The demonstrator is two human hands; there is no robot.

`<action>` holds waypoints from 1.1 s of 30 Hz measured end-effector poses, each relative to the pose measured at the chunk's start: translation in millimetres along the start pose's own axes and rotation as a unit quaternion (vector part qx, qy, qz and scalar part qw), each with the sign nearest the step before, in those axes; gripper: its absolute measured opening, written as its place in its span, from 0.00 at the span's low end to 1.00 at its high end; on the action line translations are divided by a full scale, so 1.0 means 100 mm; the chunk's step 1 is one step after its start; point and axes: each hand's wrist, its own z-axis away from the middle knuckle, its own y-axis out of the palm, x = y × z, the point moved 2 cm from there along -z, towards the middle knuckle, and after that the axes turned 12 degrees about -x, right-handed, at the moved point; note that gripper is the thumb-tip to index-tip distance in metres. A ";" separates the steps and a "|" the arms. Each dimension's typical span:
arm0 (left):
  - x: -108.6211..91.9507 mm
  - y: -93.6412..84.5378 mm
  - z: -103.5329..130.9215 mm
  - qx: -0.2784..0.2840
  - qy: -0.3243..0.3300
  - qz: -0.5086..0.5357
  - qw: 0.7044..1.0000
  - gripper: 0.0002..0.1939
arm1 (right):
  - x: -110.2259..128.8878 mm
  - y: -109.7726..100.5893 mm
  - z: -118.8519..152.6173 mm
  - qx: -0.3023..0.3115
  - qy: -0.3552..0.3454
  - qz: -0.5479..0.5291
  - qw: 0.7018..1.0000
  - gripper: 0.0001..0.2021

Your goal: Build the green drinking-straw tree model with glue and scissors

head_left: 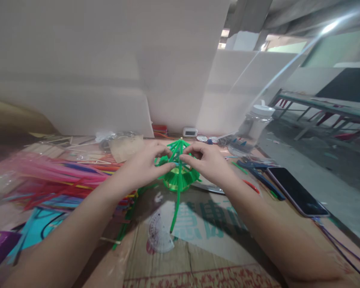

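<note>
A green cone-shaped model (177,182) built of fuzzy green stems stands upright at the middle of the table, its ribs meeting at a pale tip. One long green stem (176,212) hangs down its front and bends toward me. My left hand (156,160) is at the model's left side, thumb and fingers closed in on the ribs. From the right, my right hand (202,158) pinches at the same front stem near the middle. The fingertips of both hands are close together, and the model's inside is partly hidden behind them.
Bundles of pink, red and blue stems (69,176) lie at the left. A clear protractor (160,234) is in front of the model. On the right are pliers (262,178), a phone (297,190) with a cable and a clear jug (255,124). A small white clock (190,132) stands behind.
</note>
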 end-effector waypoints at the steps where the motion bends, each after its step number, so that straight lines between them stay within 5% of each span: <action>1: 0.00 0.00 0.00 -0.002 0.000 0.001 1.000 0.11 | 0.00 0.00 0.00 0.000 -0.001 0.002 1.000 0.06; 11: -0.06 -0.05 0.01 -0.022 -0.062 0.066 0.996 0.19 | -0.06 -0.18 0.16 -0.056 0.002 -0.031 0.998 0.08; 21: -0.09 0.06 0.04 -0.026 -0.012 0.006 1.000 0.28 | -0.37 -0.02 0.32 0.000 0.023 -0.025 0.999 0.08; 33: -0.08 0.09 0.03 -0.028 -0.007 0.017 0.999 0.29 | -0.38 0.00 0.30 0.017 0.046 -0.035 0.998 0.08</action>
